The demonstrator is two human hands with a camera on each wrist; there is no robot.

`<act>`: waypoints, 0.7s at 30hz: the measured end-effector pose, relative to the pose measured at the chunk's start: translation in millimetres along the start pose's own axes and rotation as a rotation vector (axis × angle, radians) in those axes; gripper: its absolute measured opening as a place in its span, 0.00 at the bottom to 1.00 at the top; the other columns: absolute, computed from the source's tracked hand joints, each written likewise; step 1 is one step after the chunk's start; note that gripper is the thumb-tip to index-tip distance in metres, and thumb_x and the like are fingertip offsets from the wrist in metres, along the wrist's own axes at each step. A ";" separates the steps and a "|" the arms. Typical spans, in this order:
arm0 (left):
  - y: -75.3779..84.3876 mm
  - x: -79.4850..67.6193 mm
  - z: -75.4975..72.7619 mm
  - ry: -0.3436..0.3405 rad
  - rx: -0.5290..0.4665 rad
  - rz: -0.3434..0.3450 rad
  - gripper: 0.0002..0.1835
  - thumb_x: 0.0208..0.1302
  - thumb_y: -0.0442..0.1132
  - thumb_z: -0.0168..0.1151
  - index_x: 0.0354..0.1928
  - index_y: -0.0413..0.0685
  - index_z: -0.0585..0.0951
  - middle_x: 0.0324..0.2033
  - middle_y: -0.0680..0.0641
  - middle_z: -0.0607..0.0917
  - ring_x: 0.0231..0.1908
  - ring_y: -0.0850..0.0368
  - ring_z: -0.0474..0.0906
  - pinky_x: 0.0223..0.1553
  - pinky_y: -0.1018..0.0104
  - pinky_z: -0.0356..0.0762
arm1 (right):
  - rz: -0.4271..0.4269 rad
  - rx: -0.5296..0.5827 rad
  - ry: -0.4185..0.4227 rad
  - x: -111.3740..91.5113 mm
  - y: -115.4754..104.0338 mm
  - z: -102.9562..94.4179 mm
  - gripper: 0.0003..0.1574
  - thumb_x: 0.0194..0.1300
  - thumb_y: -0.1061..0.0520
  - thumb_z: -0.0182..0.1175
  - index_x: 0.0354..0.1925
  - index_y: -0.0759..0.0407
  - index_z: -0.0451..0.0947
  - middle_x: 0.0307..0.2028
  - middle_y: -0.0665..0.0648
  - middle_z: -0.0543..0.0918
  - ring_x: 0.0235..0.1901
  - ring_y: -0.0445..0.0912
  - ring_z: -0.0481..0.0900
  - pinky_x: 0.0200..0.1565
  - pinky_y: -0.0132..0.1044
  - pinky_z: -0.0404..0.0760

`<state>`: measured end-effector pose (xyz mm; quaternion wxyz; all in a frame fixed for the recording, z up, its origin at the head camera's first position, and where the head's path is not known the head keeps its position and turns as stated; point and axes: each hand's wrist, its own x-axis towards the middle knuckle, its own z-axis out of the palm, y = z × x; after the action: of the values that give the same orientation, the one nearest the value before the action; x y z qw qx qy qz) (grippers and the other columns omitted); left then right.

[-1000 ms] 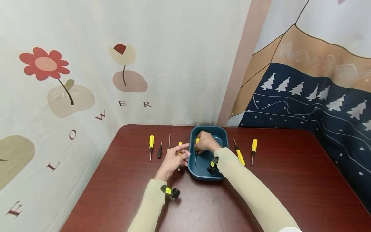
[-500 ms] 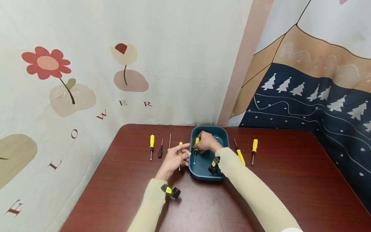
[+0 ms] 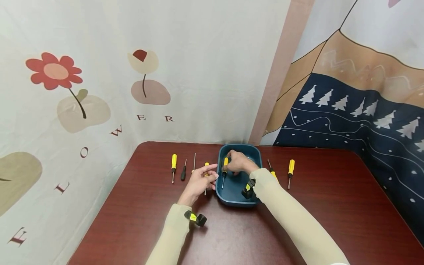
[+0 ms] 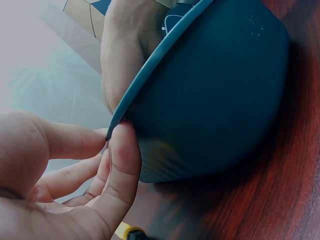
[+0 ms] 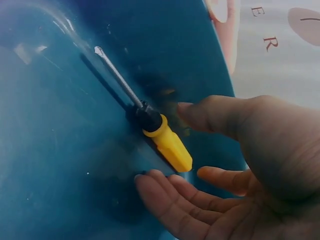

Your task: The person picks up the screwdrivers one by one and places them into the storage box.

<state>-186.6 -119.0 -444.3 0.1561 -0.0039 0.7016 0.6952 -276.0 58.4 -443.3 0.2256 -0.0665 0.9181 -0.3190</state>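
Note:
A yellow-handled screwdriver (image 5: 172, 150) lies on the floor of the blue plastic box (image 3: 233, 195), along its left side. My right hand (image 3: 240, 162) is inside the box with fingers spread around the screwdriver's handle; the right wrist view shows a gap between the thumb and the handle. My left hand (image 3: 197, 184) pinches the box's left rim, with fingertips (image 4: 125, 150) on the outer wall in the left wrist view. Partly behind the left hand lies another yellow screwdriver (image 3: 206, 164).
Left of the box lie a yellow screwdriver (image 3: 173, 162), a small black screwdriver (image 3: 183, 173) and one with a long thin shaft (image 3: 194, 160). To the right are two more yellow ones, one (image 3: 272, 172) partly behind the sleeve, one (image 3: 291, 167) farther out. A curtain hangs behind the table (image 3: 132, 221).
My right hand has let go of the screwdriver and drawn slightly to the right, leaving it on the box floor. The left hand stays at the rim.

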 end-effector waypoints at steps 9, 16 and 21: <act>1.6 -2.0 -0.5 0.002 0.007 0.006 0.25 0.64 0.30 0.57 0.64 0.42 0.69 0.38 0.42 0.77 0.25 0.54 0.77 0.34 0.54 0.84 | -0.046 -0.167 -0.020 -6.5 -0.1 -6.0 0.51 0.54 0.41 0.67 0.69 0.53 0.56 0.56 0.59 0.74 0.43 0.50 0.79 0.46 0.47 0.80; -5.4 4.6 -2.4 -0.001 0.003 -0.003 0.25 0.63 0.30 0.57 0.64 0.42 0.70 0.38 0.42 0.78 0.24 0.55 0.78 0.33 0.54 0.84 | -0.107 -0.279 -0.016 -18.7 -0.3 -17.3 0.53 0.52 0.37 0.66 0.70 0.51 0.57 0.66 0.59 0.64 0.62 0.53 0.65 0.60 0.57 0.68; -18.1 14.4 -5.1 0.005 -0.007 -0.008 0.25 0.63 0.32 0.58 0.64 0.45 0.70 0.38 0.43 0.78 0.25 0.56 0.78 0.33 0.55 0.84 | -0.145 -0.332 -0.037 -29.2 0.8 -25.1 0.49 0.54 0.35 0.64 0.69 0.47 0.59 0.67 0.60 0.62 0.62 0.54 0.65 0.59 0.59 0.68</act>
<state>-197.4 -121.5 -465.3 0.1572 -0.0093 0.6994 0.6971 -261.4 80.8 -415.5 0.2048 -0.1748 0.9466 -0.1773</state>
